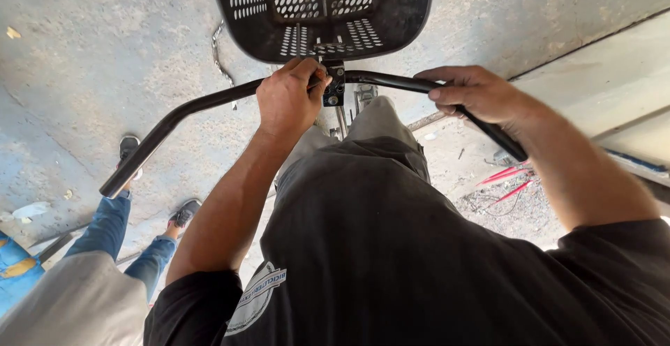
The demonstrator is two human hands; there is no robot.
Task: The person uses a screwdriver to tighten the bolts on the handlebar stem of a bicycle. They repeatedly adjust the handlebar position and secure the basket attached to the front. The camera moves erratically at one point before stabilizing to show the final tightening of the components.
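Nearest the camera, the person's black shirt (391,262) fills the lower frame, with grey trousers (370,126) running down from it toward the bar. At lower left a second person stands close by: blue jeans (112,231) and dark shoes (185,213) on the concrete floor (84,60), near the left end of the bar but not touching it. A loose chain (218,56) lies on the floor beyond. Red wires (506,178) lie at right, beside a raised concrete step (614,81). The black handlebar (188,112) lies crosswise below the chest, its long axis running left to right, both ends sweeping back toward the person. A black perforated basket (321,11) sits ahead of its centre clamp (335,84). The left hand (287,100) is closed around the bar just beside the clamp, forearm extended straight down. The right hand (471,94) grips the right-hand sweep, wrist bent inward. Both hands are set well apart
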